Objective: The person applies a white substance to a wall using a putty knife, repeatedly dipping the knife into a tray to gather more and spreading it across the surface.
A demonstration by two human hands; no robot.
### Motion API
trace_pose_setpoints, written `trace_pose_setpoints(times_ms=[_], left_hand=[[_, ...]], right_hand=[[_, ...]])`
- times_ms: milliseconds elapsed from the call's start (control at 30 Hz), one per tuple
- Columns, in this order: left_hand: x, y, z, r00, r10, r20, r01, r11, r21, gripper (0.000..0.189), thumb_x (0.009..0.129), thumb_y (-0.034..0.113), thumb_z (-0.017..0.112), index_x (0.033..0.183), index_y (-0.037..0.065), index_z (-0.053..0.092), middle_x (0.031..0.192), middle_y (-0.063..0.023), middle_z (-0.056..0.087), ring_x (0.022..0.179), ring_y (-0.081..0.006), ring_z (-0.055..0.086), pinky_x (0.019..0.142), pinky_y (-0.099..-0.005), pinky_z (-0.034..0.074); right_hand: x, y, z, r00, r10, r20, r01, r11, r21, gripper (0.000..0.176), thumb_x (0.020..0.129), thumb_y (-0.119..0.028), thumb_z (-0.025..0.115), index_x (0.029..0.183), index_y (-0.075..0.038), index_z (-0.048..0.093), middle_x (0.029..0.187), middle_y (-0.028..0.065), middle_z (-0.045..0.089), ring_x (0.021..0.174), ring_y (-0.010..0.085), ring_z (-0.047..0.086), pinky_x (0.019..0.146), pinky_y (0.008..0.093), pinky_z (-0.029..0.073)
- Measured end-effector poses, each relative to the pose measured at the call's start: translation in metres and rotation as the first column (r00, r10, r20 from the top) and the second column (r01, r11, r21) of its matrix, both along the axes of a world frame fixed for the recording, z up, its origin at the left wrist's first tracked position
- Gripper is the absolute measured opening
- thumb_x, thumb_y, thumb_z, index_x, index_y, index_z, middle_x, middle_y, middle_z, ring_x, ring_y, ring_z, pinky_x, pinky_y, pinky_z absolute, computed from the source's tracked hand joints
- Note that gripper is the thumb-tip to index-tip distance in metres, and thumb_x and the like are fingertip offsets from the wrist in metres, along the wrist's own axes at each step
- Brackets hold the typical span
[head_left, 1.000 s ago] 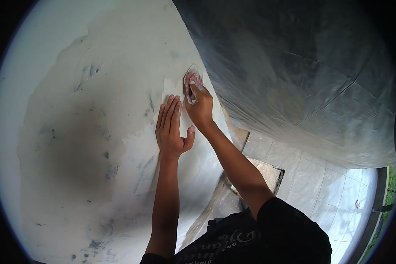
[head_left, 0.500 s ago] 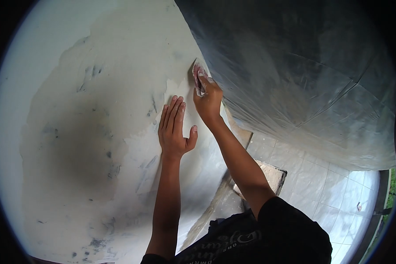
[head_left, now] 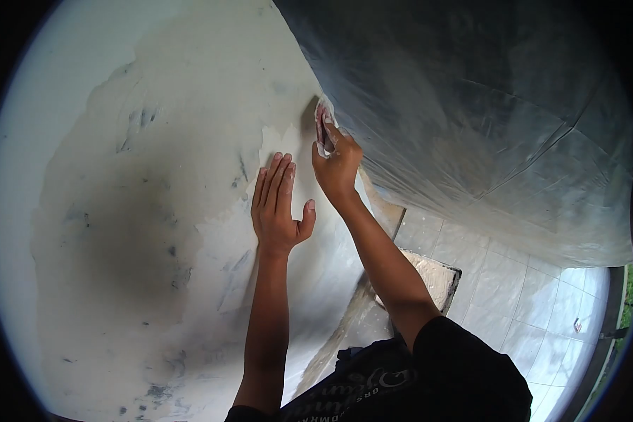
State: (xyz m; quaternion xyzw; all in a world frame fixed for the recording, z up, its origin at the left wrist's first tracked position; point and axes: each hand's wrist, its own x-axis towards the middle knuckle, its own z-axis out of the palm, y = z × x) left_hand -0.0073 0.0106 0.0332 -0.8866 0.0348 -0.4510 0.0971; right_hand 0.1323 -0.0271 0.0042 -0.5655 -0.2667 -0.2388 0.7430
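In the head view, holds the small flat tool (head_left: 323,116), pinkish red with white smears, clasped in the right hand (head_left: 336,165), thumb laid along its face. Has the tool at the right edge of the pale wall (head_left: 148,267), above and to the right of the left fingertips, tilted, with a shadow just to its left; cannot tell whether touching the wall. Lays the left hand (head_left: 274,214) flat on the wall, grip released, fingers straight and close together, thumb spread toward the right arm. Shows on the wall a darker off-white patch with bluish-grey marks. Borders the wall on the right with a dark plastic sheet (head_left: 485,133), just beside the right hand. Includes, lower down, a pale slab (head_left: 432,279) with a dark edge, near light floor tiles (head_left: 496,285), and a black shirt (head_left: 464,366).
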Motion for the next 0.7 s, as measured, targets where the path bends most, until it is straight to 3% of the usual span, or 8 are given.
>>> trace_pose_setpoints(times_ms=[100,200,333,400,467,533,633,700], left_hand=[[-0.001,-0.001,-0.001,1.000,0.006,-0.013,-0.006,1.000,-0.005,0.052,0.086,0.024,0.050,0.129,-0.006,0.049,0.133,-0.0225,0.055,0.129,-0.0384,0.049,0.109,-0.0520,0.032],[0.001,0.001,-0.001,1.000,0.018,0.025,-0.018,1.000,0.009,0.052,0.085,0.028,0.052,0.124,-0.005,0.054,0.130,-0.0204,0.058,0.127,-0.0350,0.052,0.109,-0.0491,0.035],[0.001,0.000,-0.001,1.000,0.022,0.020,-0.022,1.000,-0.006,0.052,0.085,0.029,0.051,0.124,-0.005,0.054,0.131,-0.0195,0.058,0.127,-0.0345,0.052,0.108,-0.0489,0.035],[0.001,0.001,-0.001,1.000,0.015,0.008,-0.015,1.000,-0.009,0.052,0.085,0.026,0.051,0.126,-0.005,0.052,0.131,-0.0206,0.057,0.128,-0.0365,0.051,0.108,-0.0501,0.034],[0.000,0.000,-0.002,1.000,-0.001,0.003,0.001,1.000,-0.010,0.052,0.086,0.024,0.052,0.128,-0.006,0.050,0.132,-0.0217,0.056,0.128,-0.0384,0.050,0.108,-0.0514,0.033],[0.000,0.000,-0.002,1.000,0.007,0.003,-0.007,1.000,-0.013,0.052,0.086,0.024,0.052,0.128,-0.005,0.050,0.132,-0.0218,0.056,0.128,-0.0386,0.050,0.108,-0.0513,0.034],[0.000,0.000,-0.001,1.000,0.002,0.005,-0.002,1.000,-0.011,0.052,0.086,0.024,0.051,0.128,-0.006,0.050,0.132,-0.0224,0.056,0.127,-0.0388,0.050,0.108,-0.0512,0.034],[0.001,-0.001,0.000,1.000,0.000,0.008,0.000,1.000,-0.011,0.052,0.086,0.024,0.051,0.128,-0.006,0.050,0.132,-0.0225,0.056,0.127,-0.0389,0.050,0.108,-0.0512,0.034]], right_hand=[[-0.007,0.020,-0.007,0.995,0.001,0.100,0.005,0.998,-0.056,0.042,0.068,0.001,0.070,0.110,0.004,0.065,0.076,0.0196,0.061,0.064,0.0321,0.058,0.059,0.0371,0.048],[-0.050,0.001,-0.045,0.965,0.256,0.057,-0.248,0.961,-0.120,0.045,0.070,-0.001,0.068,0.113,0.009,0.061,0.082,0.0211,0.062,0.068,0.0323,0.060,0.062,0.0377,0.050],[-0.088,-0.028,-0.085,0.974,0.214,0.070,-0.206,0.973,-0.099,0.040,0.069,-0.001,0.070,0.108,0.006,0.065,0.076,0.0164,0.062,0.062,0.0254,0.060,0.057,0.0319,0.049],[-0.076,-0.037,-0.077,0.978,0.206,-0.023,-0.207,0.970,-0.128,0.033,0.067,0.000,0.073,0.100,0.003,0.067,0.068,0.0128,0.060,0.055,0.0215,0.057,0.054,0.0293,0.047],[-0.042,-0.027,-0.052,0.997,0.071,0.033,-0.071,0.997,-0.008,0.030,0.068,0.001,0.071,0.098,0.003,0.067,0.066,0.0123,0.058,0.053,0.0222,0.055,0.053,0.0302,0.045],[-0.016,-0.015,-0.022,1.000,-0.007,-0.006,0.007,1.000,0.002,0.031,0.069,0.000,0.070,0.100,0.002,0.067,0.065,0.0136,0.058,0.053,0.0235,0.054,0.053,0.0323,0.044],[0.002,0.009,0.003,0.996,-0.012,0.090,0.011,1.000,0.014,0.034,0.068,0.000,0.071,0.101,0.004,0.067,0.070,0.0176,0.060,0.057,0.0302,0.056,0.056,0.0361,0.046],[-0.016,0.012,-0.002,0.993,0.064,0.101,-0.055,0.994,-0.094,0.040,0.066,-0.001,0.072,0.105,0.004,0.065,0.074,0.0195,0.061,0.064,0.0323,0.058,0.059,0.0376,0.048]])
